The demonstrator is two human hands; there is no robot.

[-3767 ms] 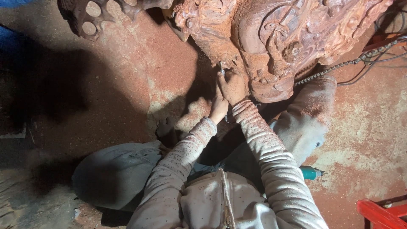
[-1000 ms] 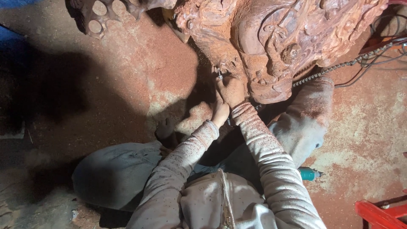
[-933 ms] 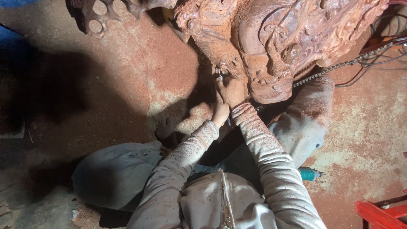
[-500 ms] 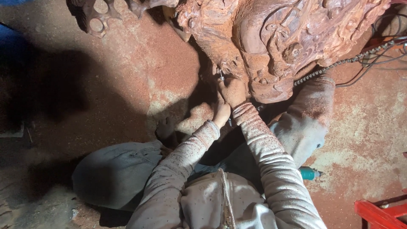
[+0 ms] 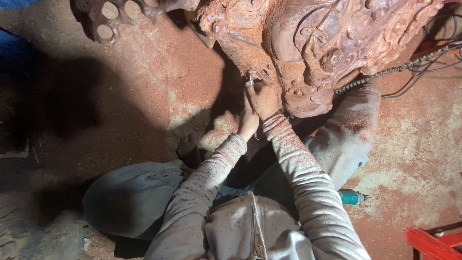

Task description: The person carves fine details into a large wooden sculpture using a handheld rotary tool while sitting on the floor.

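1. Person sat on the floor (image 5: 120,96), legs spread, facing a large reddish wood carving (image 5: 313,48); whole area coated w/ red dust.
2. Right hand (image 5: 262,98) was raised against lower edge of the carving, grip clenched around a small metal tool (image 5: 250,78); tip of tool touched the wood just above the fingers. Tool type: cannot tell, mostly hidden by the hand.
3. Left hand (image 5: 248,124) sat just below and beside the right, pressed to right wrist area. Grip state: cannot tell; palm side hidden. Nothing visibly held.
4. Both sleeves light grey, speckled w/ dust; forearms converged at the carving.
5. Carving: deep curls and relief, took up top centre to top right; a lobed part w/ round pale knobs (image 5: 110,21) stuck out top left.
6. Chain (image 5: 385,72) ran from under the carving toward upper right, next to dark cables (image 5: 423,72).
7. Teal power tool (image 5: 351,196) lay on floor by right knee, apart from both hands.
8. Red frame (image 5: 433,240) at bottom right corner.
9. Blue sheet (image 5: 19,43) at far left, in shadow.
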